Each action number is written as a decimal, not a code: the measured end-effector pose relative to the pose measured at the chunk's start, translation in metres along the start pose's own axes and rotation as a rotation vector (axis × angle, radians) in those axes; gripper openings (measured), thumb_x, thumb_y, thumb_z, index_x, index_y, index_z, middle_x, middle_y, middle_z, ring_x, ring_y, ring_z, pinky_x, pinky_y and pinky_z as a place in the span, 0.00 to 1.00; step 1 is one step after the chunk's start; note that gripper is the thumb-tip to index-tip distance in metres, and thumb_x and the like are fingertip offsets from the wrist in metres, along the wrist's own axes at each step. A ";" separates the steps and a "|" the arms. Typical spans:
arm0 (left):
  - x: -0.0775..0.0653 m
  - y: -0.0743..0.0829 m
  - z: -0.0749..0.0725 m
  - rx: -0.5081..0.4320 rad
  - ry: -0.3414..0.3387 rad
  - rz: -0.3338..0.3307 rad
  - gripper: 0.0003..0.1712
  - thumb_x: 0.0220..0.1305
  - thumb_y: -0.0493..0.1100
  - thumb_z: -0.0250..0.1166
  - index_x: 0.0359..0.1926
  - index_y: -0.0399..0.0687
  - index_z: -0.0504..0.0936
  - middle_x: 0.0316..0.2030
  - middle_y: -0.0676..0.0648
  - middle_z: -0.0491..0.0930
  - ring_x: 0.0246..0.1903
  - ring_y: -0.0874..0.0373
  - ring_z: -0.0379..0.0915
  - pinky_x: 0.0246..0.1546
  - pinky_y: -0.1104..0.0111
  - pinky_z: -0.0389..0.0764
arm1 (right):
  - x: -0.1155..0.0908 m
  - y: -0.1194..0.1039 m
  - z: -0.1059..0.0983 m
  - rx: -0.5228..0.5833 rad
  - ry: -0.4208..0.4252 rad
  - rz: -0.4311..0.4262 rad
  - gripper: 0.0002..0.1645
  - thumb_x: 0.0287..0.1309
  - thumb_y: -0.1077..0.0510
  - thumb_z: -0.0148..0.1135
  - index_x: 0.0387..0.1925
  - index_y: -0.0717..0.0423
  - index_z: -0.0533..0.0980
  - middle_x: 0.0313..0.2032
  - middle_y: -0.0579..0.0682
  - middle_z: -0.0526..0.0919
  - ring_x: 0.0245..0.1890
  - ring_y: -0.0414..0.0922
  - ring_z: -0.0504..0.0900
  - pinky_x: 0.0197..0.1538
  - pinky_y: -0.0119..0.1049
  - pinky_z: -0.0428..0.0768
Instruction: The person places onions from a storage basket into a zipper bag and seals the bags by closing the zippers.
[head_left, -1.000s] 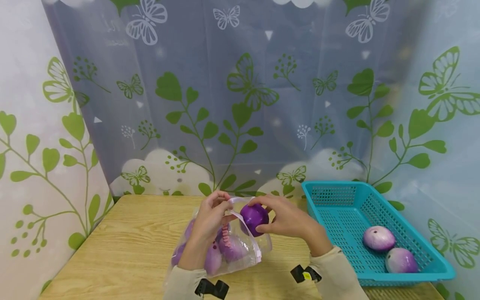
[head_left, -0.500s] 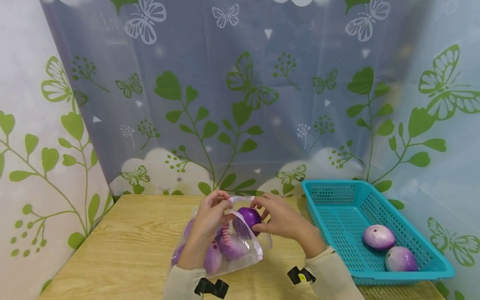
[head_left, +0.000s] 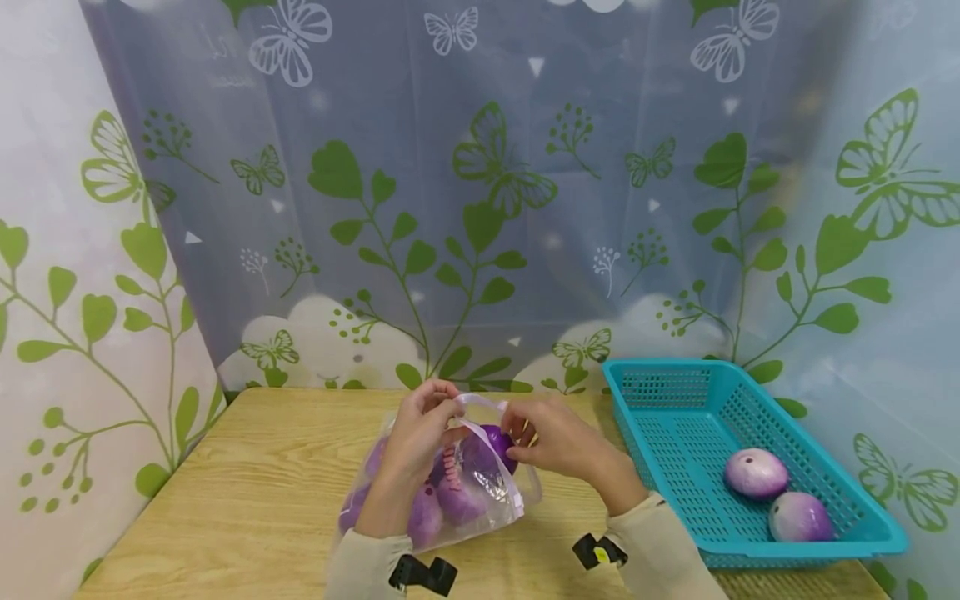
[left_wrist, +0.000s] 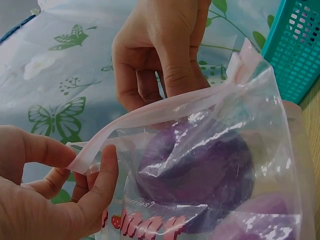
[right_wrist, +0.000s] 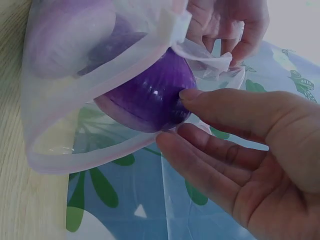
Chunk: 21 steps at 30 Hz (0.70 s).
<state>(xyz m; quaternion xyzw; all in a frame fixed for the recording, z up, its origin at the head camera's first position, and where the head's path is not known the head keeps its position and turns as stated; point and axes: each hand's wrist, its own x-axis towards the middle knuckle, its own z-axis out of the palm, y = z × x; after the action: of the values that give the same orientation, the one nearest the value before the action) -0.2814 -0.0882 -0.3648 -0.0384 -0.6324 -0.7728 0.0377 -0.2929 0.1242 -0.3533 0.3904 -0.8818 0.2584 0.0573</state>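
My left hand [head_left: 414, 446] pinches the pale pink edge of a clear zip bag [left_wrist: 270, 150] near one end, holding its mouth apart. The bag has pink lettering and a white slider [right_wrist: 175, 25]. Several purple-and-white onions [head_left: 426, 512] lie inside. At the mouth, my right hand [head_left: 558, 442] has its thumb on the end of a dark purple onion [right_wrist: 150, 95], with the fingers curled beside it at the rim. Most of this onion is within the bag, seen through the plastic in the left wrist view.
A turquoise perforated basket [head_left: 813, 550] stands on the right of the wooden table [head_left: 247, 483]. In it lie two purple-and-white onions [head_left: 756, 473], close together. A patterned cloth [head_left: 420, 167] with leaves and butterflies hangs behind the table.
My right hand has moved a little left and pushed the dark purple onion down through the mouth into the bag. My left hand keeps its hold on the bag's edge.
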 end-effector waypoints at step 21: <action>0.001 0.000 -0.004 0.000 0.009 0.016 0.08 0.67 0.29 0.59 0.36 0.46 0.76 0.34 0.50 0.70 0.38 0.55 0.72 0.37 0.65 0.88 | -0.001 -0.004 0.003 0.204 -0.138 0.023 0.12 0.66 0.67 0.65 0.50 0.58 0.83 0.48 0.57 0.89 0.45 0.48 0.91 0.47 0.28 0.88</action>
<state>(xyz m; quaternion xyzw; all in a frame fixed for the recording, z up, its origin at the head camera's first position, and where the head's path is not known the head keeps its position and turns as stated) -0.2828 -0.0919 -0.3658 -0.0401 -0.6318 -0.7727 0.0466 -0.2888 0.1211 -0.3544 0.4008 -0.8571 0.3202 -0.0464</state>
